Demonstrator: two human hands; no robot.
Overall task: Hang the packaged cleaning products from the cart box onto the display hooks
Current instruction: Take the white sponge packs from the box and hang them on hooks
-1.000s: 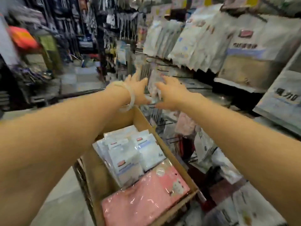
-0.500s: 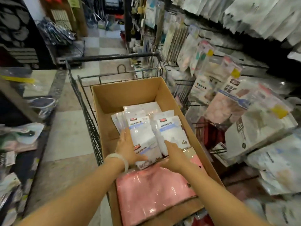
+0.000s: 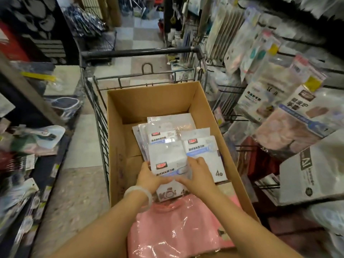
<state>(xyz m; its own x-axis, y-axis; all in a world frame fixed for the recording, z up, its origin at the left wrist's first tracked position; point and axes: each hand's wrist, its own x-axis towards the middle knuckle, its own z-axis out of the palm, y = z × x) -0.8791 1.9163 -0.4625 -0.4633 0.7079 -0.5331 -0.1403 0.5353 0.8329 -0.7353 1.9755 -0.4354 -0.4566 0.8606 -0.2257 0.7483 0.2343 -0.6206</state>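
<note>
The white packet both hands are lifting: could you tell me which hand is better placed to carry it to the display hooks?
Probably the right hand: the display hooks stand on the right of the cardboard box.

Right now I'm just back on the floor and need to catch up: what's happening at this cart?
A person is restocking. Both hands are down in the cardboard box in the cart: the left hand and right hand grip one white packet from the stack. A pink packaged item lies at the box's near end. The display hooks are to the right.
</note>
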